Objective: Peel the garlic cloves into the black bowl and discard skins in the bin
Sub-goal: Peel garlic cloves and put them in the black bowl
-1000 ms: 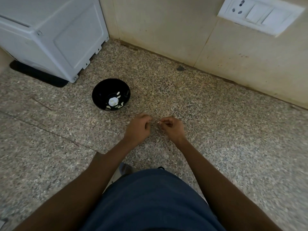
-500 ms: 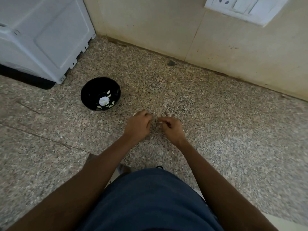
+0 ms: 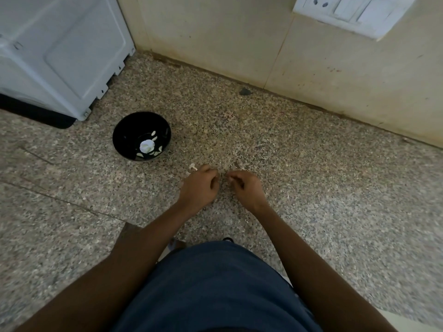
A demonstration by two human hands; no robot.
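The black bowl [image 3: 124,137] stands on the speckled stone surface, left of and beyond my hands. In it lie a white garlic bulb [image 3: 146,145] and several pale cloves. My left hand [image 3: 199,185] is curled with thumb and fingertips pinched together, seemingly on a garlic clove that is hidden. My right hand [image 3: 247,188], a few centimetres to its right, pinches a small pale bit of garlic skin [image 3: 230,179] at its fingertips. A white scrap of skin [image 3: 192,167] shows just beyond my left knuckles. No bin is in view.
A white appliance [image 3: 62,51] stands at the back left on a dark mat. The beige wall [image 3: 239,44] with a switch plate [image 3: 352,10] runs along the back. My blue-clad lap [image 3: 215,283] fills the bottom centre.
My hands, touching over a thin strip a second ago, have drawn slightly apart. The camera has tilted a little, shifting the bowl leftward in view.
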